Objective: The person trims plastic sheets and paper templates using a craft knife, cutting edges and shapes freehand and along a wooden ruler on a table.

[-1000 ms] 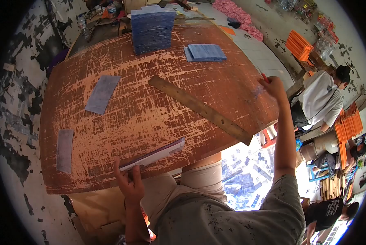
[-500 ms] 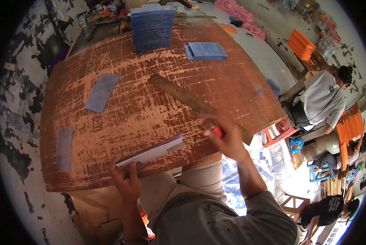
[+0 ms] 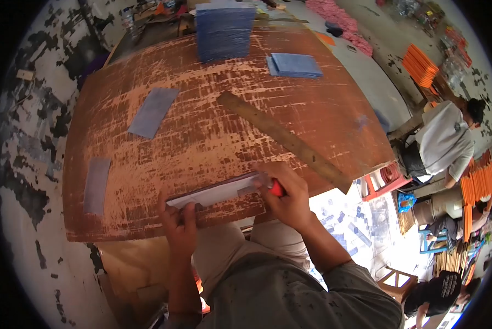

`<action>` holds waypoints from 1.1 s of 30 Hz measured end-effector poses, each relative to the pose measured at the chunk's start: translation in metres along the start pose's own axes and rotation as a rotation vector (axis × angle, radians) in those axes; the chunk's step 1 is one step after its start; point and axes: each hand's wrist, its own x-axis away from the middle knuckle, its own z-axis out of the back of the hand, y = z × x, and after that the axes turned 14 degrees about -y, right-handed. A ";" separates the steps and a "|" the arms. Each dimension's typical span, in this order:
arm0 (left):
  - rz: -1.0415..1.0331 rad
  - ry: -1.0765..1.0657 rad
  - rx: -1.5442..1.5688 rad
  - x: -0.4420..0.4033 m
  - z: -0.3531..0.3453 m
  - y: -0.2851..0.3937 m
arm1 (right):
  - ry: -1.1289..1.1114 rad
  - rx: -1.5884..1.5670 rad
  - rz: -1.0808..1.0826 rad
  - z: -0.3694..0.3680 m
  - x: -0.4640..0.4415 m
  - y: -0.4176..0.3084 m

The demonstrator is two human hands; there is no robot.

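Note:
Along the near edge of a worn brown board (image 3: 202, 126), a long folded strip (image 3: 215, 192), pale inside with a dark edge, is pinched at its left end by my left hand (image 3: 180, 219). My right hand (image 3: 287, 197) is closed around a small red tool (image 3: 277, 188) at the strip's right end; the tool's tip is hidden. A long worn ruler (image 3: 284, 137) lies diagonally beyond my right hand. Two grey-blue pieces lie on the left, one upright (image 3: 97, 185) and one slanted (image 3: 153, 113).
A tall blue stack (image 3: 224, 33) and a low blue pile (image 3: 295, 65) stand at the board's far side. A person in a white shirt (image 3: 446, 137) is at the right, another in black (image 3: 432, 293) lower right. Orange stacks (image 3: 420, 66) and a stool (image 3: 397, 282) are also there.
My right hand has come in from the board's right edge with the red tool, down to the strip's right end. My left hand keeps its hold. The whole view has shifted slightly.

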 end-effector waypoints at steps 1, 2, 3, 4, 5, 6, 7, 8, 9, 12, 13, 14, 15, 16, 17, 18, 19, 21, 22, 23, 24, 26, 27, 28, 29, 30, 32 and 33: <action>-0.003 0.013 -0.021 0.001 -0.002 -0.003 | 0.014 0.005 0.018 -0.001 0.000 0.002; -0.004 0.026 -0.044 0.001 -0.003 -0.003 | 0.001 -0.015 0.024 -0.002 0.000 0.000; 0.005 0.010 -0.027 0.000 -0.005 0.004 | -0.002 0.001 -0.014 0.000 -0.001 -0.004; 0.012 0.027 -0.042 0.000 -0.004 0.002 | -0.006 0.019 -0.052 0.002 -0.001 -0.005; -0.012 -0.014 -0.082 0.004 0.003 -0.002 | 0.018 0.004 -0.048 -0.003 -0.001 -0.002; -0.043 -0.073 -0.104 0.003 0.003 -0.004 | 0.008 -0.006 -0.043 -0.004 -0.001 -0.002; -0.071 -0.067 -0.117 0.003 0.002 -0.001 | 0.017 -0.005 -0.065 -0.004 0.000 -0.003; -0.068 -0.057 -0.123 0.002 0.001 -0.002 | 0.026 -0.002 -0.089 -0.004 0.000 -0.004; -0.098 -0.025 -0.134 0.002 -0.001 -0.004 | 0.023 0.004 -0.091 -0.004 0.000 -0.004; -0.130 -0.007 -0.142 0.004 0.002 -0.001 | 0.026 -0.072 -0.170 -0.006 0.006 0.000; -0.135 -0.027 -0.133 0.004 0.003 0.001 | 0.022 -0.075 -0.169 -0.006 0.006 0.002; -0.133 -0.023 -0.135 0.002 0.003 0.004 | 0.033 -0.091 -0.166 -0.006 0.006 0.003; -0.146 -0.003 -0.152 0.000 0.003 0.007 | 0.035 -0.101 -0.164 -0.006 0.006 0.002; -0.159 0.018 -0.169 -0.001 0.003 0.009 | 0.036 -0.111 -0.162 -0.006 0.005 0.002; -0.156 0.025 -0.173 0.001 0.004 0.006 | 0.037 -0.094 -0.163 -0.006 0.004 0.000; -0.152 0.012 -0.164 0.001 0.005 0.003 | 0.034 -0.088 -0.162 -0.005 0.004 -0.002; -0.148 0.000 -0.156 0.003 0.007 0.002 | 0.031 -0.083 -0.162 -0.005 0.003 -0.003; -0.156 0.039 -0.115 0.003 0.002 0.006 | 0.046 -0.092 -0.202 -0.006 0.003 -0.002; -0.168 0.070 -0.068 0.001 -0.001 0.009 | 0.038 -0.097 -0.198 -0.006 0.003 -0.001; -0.165 0.078 -0.073 0.001 -0.002 0.008 | 0.048 -0.092 -0.212 -0.007 0.003 0.000; -0.173 0.076 -0.047 0.000 -0.002 0.006 | 0.059 -0.086 -0.226 -0.008 0.003 0.001; -0.182 0.078 -0.020 0.002 0.001 0.002 | 0.053 -0.050 -0.216 -0.006 0.002 0.001; -0.163 0.052 -0.068 0.004 0.005 0.001 | 0.054 -0.010 -0.207 -0.006 0.002 0.000; -0.143 0.024 -0.114 0.006 0.006 0.000 | 0.051 -0.009 -0.206 -0.006 0.001 0.001; -0.143 0.027 -0.113 0.006 0.006 -0.001 | 0.064 -0.004 -0.178 -0.007 0.001 0.003; -0.141 0.025 -0.100 0.005 0.006 -0.001 | 0.078 0.001 -0.151 -0.007 0.000 0.004; -0.138 0.025 -0.087 0.003 0.005 -0.001 | 0.069 -0.007 -0.169 -0.007 0.001 0.003; -0.174 0.047 -0.084 0.001 0.003 0.000 | 0.062 -0.015 -0.188 -0.006 0.001 0.003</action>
